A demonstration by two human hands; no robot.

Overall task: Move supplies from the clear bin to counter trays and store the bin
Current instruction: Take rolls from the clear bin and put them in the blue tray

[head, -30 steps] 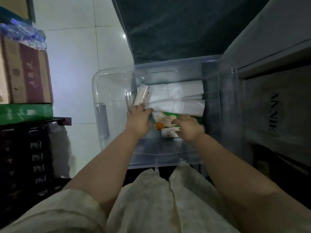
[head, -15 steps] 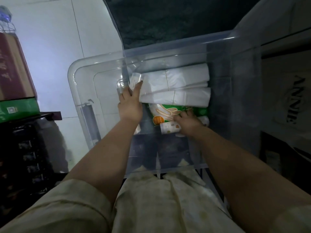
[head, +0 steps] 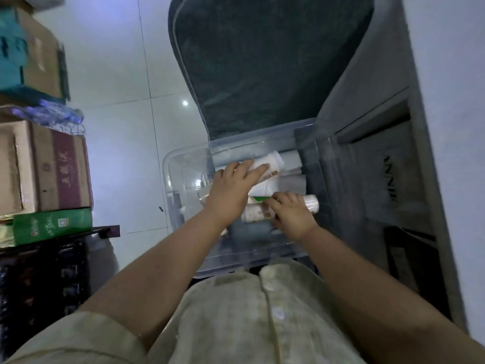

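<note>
A: Where is the clear plastic storage bin (head: 183,185)?

B: On the pale tiled floor (head: 118,82), straight ahead at twelve o'clock from the person's cream button shirt (head: 262,316). Its far edge overlaps a dark grey mat (head: 262,61).

A: And the hands?

B: Both are inside the bin. The left hand (head: 231,190) lies with fingers stretched out flat over a white sleeve of paper cups (head: 273,161) pointing toward two o'clock. I cannot tell if the thumb closes under it.

A: The right one?

B: The right hand (head: 291,214) is curled, fingers bent down onto a second white printed cup sleeve (head: 256,214) lying near the bin's near wall. Whether it truly grips is hidden. A green-and-white flat packet (head: 258,199) shows just beyond its fingertips, and a round white end of another cup sleeve (head: 311,203) sticks out at its three o'clock.

A: Anything else in there?

B: White wrapped packs (head: 291,183) lie at the far right side, under the upper sleeve.

A: Around the bin?

B: At nine o'clock, stacked brown cardboard boxes (head: 44,166) sit on a green carton (head: 52,225). At three o'clock stands a grey cabinet (head: 380,179).
</note>
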